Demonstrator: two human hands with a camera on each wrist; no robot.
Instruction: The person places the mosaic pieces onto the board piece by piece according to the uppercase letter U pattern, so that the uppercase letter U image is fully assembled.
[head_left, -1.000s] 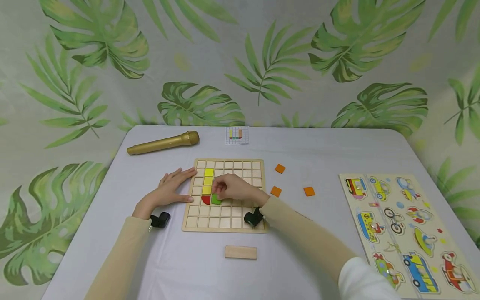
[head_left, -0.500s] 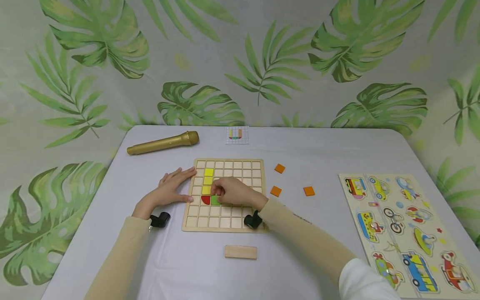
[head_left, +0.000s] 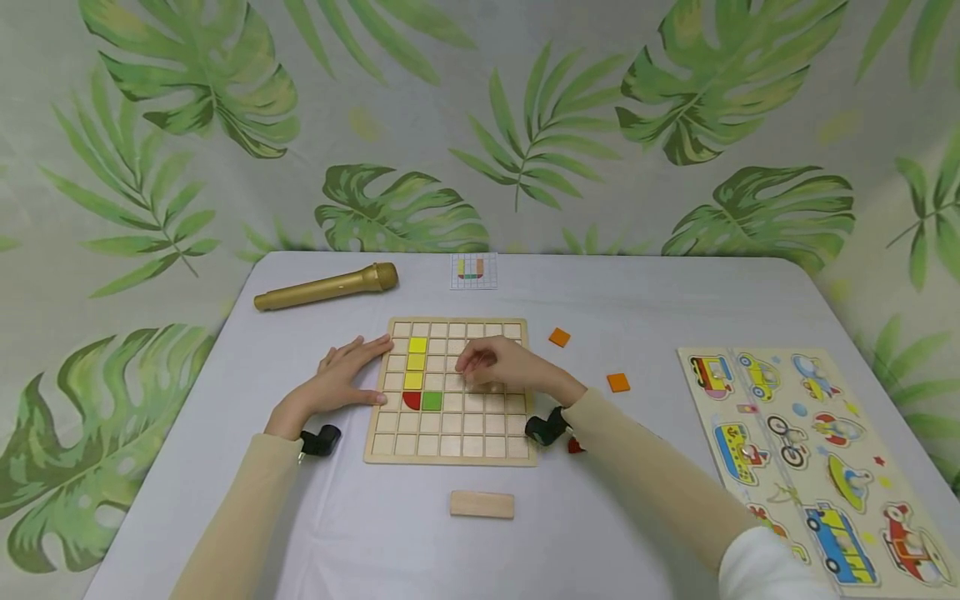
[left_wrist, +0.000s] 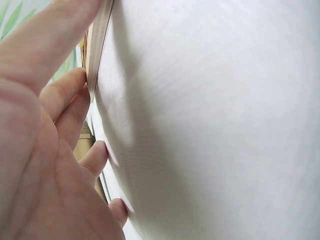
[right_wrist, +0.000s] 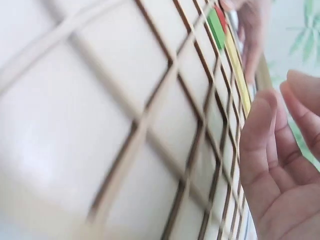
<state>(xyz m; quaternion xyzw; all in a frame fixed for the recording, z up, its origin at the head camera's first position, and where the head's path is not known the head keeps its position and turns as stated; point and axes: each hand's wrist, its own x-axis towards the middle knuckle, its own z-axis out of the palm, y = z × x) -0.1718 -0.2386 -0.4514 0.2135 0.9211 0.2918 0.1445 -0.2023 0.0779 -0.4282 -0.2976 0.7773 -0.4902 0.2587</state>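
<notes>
Grid board point(head_left: 430, 444) laid flat on the white-covered counter point(head_left: 360, 542). Its left edge is touched by the left hand point(head_left: 337, 385): fingers spread, grip relaxed; two fingertips seen set against the board's side in the left wrist view, two more on the cloth. Right hand point(head_left: 498, 365) held above the right half of the board, fingers loosely bent, thumb and fingertips slightly parted; grip slack. Three yellow tiles point(head_left: 416, 362) set in one column of cells; red quarter-round point(head_left: 412, 401) placed in the cell directly below, green tile point(head_left: 432, 402) just beside it on the right. Two orange tiles point(head_left: 618, 382) seen lying apart on the cloth, right of the board. Another red piece point(head_left: 575, 445) partly covered near the right wrist. Wooden block point(head_left: 482, 504) laid in front of the board; patterned card point(head_left: 474, 271) and gold microphone point(head_left: 326, 286) placed behind it.
</notes>
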